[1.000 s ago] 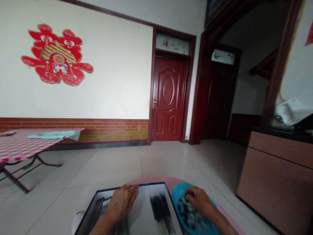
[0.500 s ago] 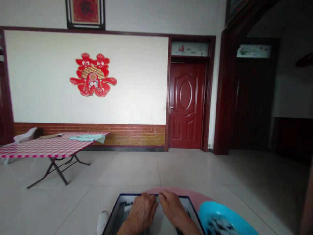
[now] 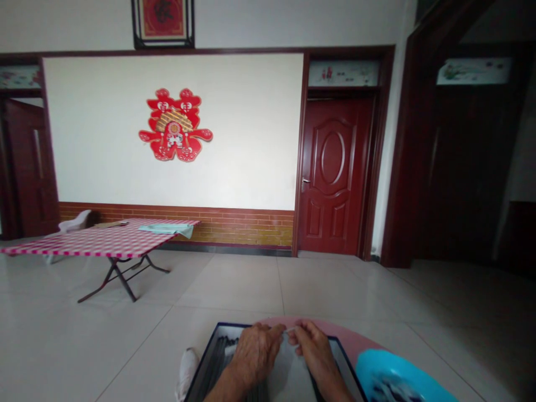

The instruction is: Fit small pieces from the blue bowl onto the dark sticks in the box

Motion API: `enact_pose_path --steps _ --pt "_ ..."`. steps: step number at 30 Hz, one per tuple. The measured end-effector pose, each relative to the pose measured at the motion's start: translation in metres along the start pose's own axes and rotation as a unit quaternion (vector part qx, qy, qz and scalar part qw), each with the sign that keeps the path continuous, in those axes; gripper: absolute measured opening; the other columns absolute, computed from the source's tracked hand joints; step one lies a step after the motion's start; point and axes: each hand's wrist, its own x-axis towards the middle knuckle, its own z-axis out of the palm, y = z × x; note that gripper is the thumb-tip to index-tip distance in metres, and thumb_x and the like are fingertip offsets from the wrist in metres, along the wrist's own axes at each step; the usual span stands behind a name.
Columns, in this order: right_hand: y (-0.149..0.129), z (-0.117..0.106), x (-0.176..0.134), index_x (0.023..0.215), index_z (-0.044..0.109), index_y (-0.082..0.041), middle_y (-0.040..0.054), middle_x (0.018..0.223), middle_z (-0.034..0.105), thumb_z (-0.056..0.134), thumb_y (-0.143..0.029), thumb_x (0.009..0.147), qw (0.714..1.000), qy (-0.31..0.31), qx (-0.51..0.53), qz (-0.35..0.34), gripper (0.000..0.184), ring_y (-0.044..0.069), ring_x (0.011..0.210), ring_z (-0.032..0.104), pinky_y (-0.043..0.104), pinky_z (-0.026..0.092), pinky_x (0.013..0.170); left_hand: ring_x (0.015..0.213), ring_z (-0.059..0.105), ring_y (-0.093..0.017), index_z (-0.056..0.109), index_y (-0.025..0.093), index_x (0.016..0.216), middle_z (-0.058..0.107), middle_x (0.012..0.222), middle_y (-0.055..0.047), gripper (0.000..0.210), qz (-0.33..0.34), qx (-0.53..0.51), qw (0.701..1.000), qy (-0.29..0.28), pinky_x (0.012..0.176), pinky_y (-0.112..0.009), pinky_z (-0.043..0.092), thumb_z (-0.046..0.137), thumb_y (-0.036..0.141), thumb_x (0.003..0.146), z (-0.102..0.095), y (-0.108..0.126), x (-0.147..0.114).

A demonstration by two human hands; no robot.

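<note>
My left hand (image 3: 258, 353) and my right hand (image 3: 313, 350) meet over a shallow box (image 3: 215, 335) with a white inside and a dark blue rim. A thin, pale piece (image 3: 290, 330) spans the gap between my fingertips; its kind is too small to tell. Both hands are closed in a pinch at its ends. Long dark strips (image 3: 215, 357) lie side by side in the left part of the box, a small white piece (image 3: 230, 350) on them. My forearms hide some of the box.
The box rests on a pink round tabletop (image 3: 352, 335). A blue basin (image 3: 377, 363) with dark and white pieces stands at its right. Left of the box is a white shoe (image 3: 188, 368). Farther off stands a folding table (image 3: 104, 240) with a checked cover.
The view has turned a little to the left. My fingertips have drawn slightly apart, and the pale piece now shows between them.
</note>
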Motion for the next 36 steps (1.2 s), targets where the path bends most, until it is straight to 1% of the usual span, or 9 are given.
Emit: enact_pose_path --steps 7,10,12,14,20,25,28,32,36 --pt "0.002 -0.008 -0.001 0.080 0.056 -0.020 0.0057 0.078 0.067 0.041 -0.035 0.079 0.985 0.098 -0.089 -0.113 0.021 0.020 0.076 0.062 0.030 0.048 0.068 0.073 0.060 -0.018 0.059 0.023 0.080 0.064 0.075 -0.004 0.029 -0.027 0.036 0.999 0.019 0.064 -0.026 0.040 0.033 0.029 0.091 0.001 -0.004 0.000" --pt "0.006 -0.004 -0.006 0.102 0.054 -0.017 0.0115 0.104 0.063 0.045 -0.027 0.078 0.939 0.111 -0.198 -0.259 0.028 0.023 0.101 0.057 0.037 0.043 0.088 0.072 0.059 -0.018 0.059 0.022 0.080 0.064 0.075 -0.004 0.027 -0.020 0.045 0.999 0.016 0.064 -0.026 0.040 0.035 0.026 0.090 0.003 -0.006 0.001" --pt "0.008 0.001 -0.011 0.107 0.054 -0.018 0.0109 0.109 0.061 0.045 -0.020 0.078 0.895 0.066 -0.273 -0.345 0.030 0.023 0.107 0.053 0.040 0.038 0.095 0.072 0.058 -0.018 0.060 0.022 0.080 0.063 0.075 -0.004 0.025 -0.015 0.046 0.999 0.010 0.064 -0.027 0.039 0.037 0.025 0.089 0.003 -0.007 0.001" --pt "0.011 0.007 -0.017 0.104 0.057 -0.020 0.0080 0.104 0.064 0.045 -0.015 0.079 0.863 0.016 -0.338 -0.375 0.029 0.023 0.102 0.055 0.042 0.036 0.096 0.072 0.057 -0.018 0.060 0.023 0.083 0.063 0.076 -0.003 0.021 -0.003 0.043 0.999 0.007 0.064 -0.027 0.039 0.039 0.025 0.087 0.002 -0.007 0.001" --pt "0.006 0.007 -0.018 0.086 0.063 -0.022 0.0031 0.084 0.068 0.040 -0.010 0.083 0.823 -0.057 -0.469 -0.317 0.026 0.018 0.084 0.061 0.032 0.040 0.083 0.077 0.057 -0.019 0.060 0.023 0.086 0.063 0.079 -0.004 0.024 0.024 0.028 0.999 -0.005 0.067 -0.028 0.040 0.037 0.028 0.089 0.001 -0.010 -0.001" --pt "-0.020 -0.034 -0.011 0.079 0.065 -0.019 0.0089 0.090 0.066 0.040 -0.011 0.082 0.803 -0.079 -0.541 -0.239 0.026 0.018 0.084 0.060 0.025 0.041 0.075 0.078 0.058 -0.020 0.060 0.021 0.083 0.063 0.080 -0.006 0.029 0.002 0.046 0.999 -0.029 0.067 -0.028 0.042 0.034 0.031 0.091 0.000 -0.013 0.001" --pt "-0.032 -0.060 -0.015 0.086 0.065 -0.018 0.0103 0.090 0.067 0.046 -0.009 0.072 0.791 -0.093 -0.578 -0.175 0.025 0.022 0.089 0.060 0.028 0.041 0.075 0.080 0.058 -0.020 0.060 0.020 0.087 0.063 0.082 -0.007 0.028 -0.014 0.048 0.998 -0.031 0.069 -0.029 0.043 0.034 0.031 0.090 -0.003 -0.013 0.002" --pt "-0.022 -0.072 -0.031 0.090 0.064 -0.016 0.0132 0.087 0.068 0.047 -0.007 0.067 0.767 -0.109 -0.622 -0.114 0.030 0.024 0.084 0.063 0.029 0.042 0.069 0.080 0.059 -0.021 0.060 0.020 0.090 0.064 0.082 -0.007 0.029 -0.020 0.042 0.999 -0.019 0.069 -0.031 0.044 0.034 0.031 0.090 -0.006 -0.014 0.002" --pt "0.000 -0.067 -0.045 0.091 0.065 -0.017 0.0120 0.086 0.070 0.046 -0.004 0.065 0.800 -0.089 -0.583 -0.107 0.035 0.023 0.081 0.064 0.027 0.043 0.068 0.080 0.059 -0.022 0.060 0.020 0.089 0.064 0.082 -0.008 0.029 -0.020 0.039 0.999 -0.020 0.068 -0.031 0.044 0.034 0.031 0.091 -0.006 -0.014 0.002"
